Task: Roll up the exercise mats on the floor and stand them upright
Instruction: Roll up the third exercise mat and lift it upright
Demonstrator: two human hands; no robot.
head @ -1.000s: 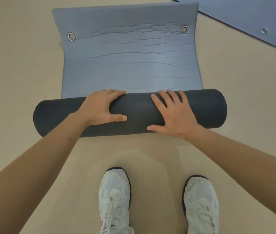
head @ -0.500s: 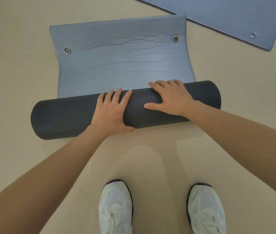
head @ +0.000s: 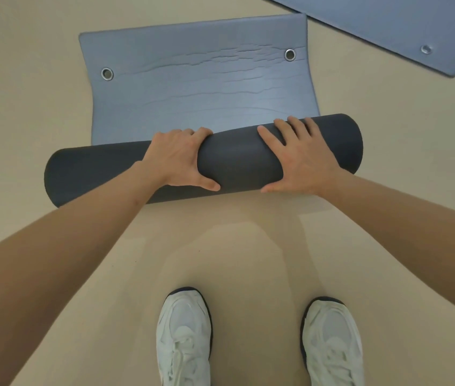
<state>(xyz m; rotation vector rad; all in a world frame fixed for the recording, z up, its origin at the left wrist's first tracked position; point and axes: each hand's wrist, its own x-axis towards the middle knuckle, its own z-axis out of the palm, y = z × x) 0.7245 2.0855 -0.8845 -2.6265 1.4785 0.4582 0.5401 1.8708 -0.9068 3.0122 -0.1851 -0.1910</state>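
A blue-grey exercise mat [head: 201, 87] lies on the beige floor, mostly rolled into a dark grey roll [head: 237, 160] across the middle of the view. Its flat end, with two metal eyelets, stretches away from me. My left hand [head: 177, 161] wraps over the roll left of centre, fingers curled over the far side, thumb on the near side. My right hand [head: 300, 158] presses on the roll right of centre with fingers spread. A second mat [head: 393, 26] lies flat at the top right.
My two white sneakers [head: 184, 338] stand on the floor [head: 25, 79] a short way behind the roll. Open beige floor surrounds the mats on the left and right.
Both hands have shifted on the roll: the left hand now curls over its top, the right hand sits flatter and nearer me. The flat part of the mat looks a little shorter.
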